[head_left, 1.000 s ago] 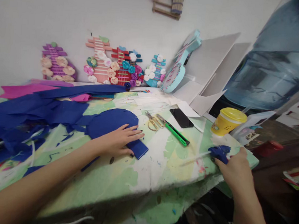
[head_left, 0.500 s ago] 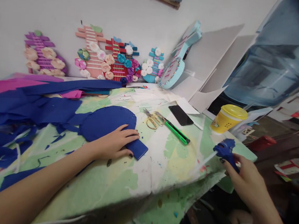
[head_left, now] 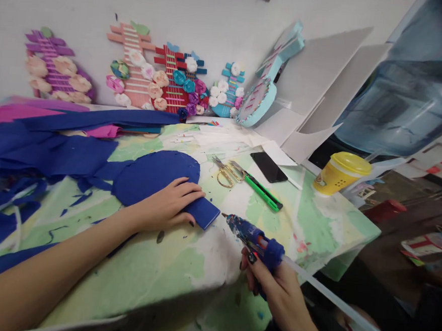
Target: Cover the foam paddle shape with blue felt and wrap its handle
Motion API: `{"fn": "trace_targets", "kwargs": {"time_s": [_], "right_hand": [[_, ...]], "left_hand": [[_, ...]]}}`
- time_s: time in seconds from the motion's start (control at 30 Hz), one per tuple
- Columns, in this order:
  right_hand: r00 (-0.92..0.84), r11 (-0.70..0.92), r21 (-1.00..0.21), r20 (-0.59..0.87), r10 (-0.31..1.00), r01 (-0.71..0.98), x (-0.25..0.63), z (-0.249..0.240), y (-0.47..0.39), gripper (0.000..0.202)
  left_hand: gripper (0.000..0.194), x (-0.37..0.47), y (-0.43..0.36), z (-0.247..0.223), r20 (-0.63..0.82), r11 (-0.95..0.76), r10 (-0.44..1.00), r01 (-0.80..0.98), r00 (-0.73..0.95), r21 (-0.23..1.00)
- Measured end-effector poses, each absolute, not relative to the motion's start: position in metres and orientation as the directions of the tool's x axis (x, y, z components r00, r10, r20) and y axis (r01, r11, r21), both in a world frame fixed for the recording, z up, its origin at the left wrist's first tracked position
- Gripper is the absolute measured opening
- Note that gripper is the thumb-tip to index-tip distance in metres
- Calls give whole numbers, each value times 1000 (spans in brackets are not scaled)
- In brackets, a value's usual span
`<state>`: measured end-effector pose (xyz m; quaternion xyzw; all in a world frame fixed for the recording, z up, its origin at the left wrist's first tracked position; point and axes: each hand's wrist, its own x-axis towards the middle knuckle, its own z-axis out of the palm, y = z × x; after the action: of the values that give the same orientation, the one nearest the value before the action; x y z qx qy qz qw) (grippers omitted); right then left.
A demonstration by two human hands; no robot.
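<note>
A flat, guitar-shaped piece covered in blue paper lies on the table, its short neck pointing right and toward me. My left hand lies flat across the neck, fingers stretched out and the thumb along the near side. My right hand is closed around the handle of a blue hot glue gun. The gun's nozzle points left, just off the neck's end, apart from it as far as I can see. A long translucent glue stick sticks out of the gun's back.
Gold-handled scissors, a green utility knife and a black phone lie beyond the gun. A yellow-lidded cup stands at right. Blue paper scraps cover the left. Decorated paper guitars lean on the wall.
My right hand has swung the glue gun left from the table's right edge, turning its nozzle toward the blue piece's neck. My left hand stays on the piece; the view has shifted slightly.
</note>
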<state>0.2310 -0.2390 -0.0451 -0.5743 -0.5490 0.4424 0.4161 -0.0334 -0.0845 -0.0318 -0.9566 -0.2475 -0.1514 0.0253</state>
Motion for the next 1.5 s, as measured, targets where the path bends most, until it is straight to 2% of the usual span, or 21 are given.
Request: {"fn": "trace_targets", "kwargs": {"time_s": [0.07, 0.4, 0.77, 1.03, 1.33, 1.5], "right_hand": [[34, -71, -950, -63, 997, 304, 226, -48, -240, 49], [34, -151, -939, -148, 988, 311, 220, -38, -238, 46], [24, -34, -902, -26, 999, 429, 219, -34, -237, 46], [-27, 62, -863, 56, 998, 502, 221, -38, -239, 37], [-63, 126, -879, 109, 992, 459, 220, -33, -241, 24], [-63, 103, -911, 85, 994, 400, 214, -25, -242, 26]], "left_hand": [[58, -34, -85, -32, 294, -879, 463, 477, 836, 29], [60, -34, -85, -29, 300, -882, 459, 471, 836, 36], [59, -35, -86, -28, 305, -883, 463, 463, 832, 76], [59, -35, -87, -28, 294, -877, 474, 476, 830, 67], [59, -36, -86, -28, 301, -880, 465, 471, 833, 59], [59, -36, -86, -28, 293, -877, 474, 476, 830, 68]]}}
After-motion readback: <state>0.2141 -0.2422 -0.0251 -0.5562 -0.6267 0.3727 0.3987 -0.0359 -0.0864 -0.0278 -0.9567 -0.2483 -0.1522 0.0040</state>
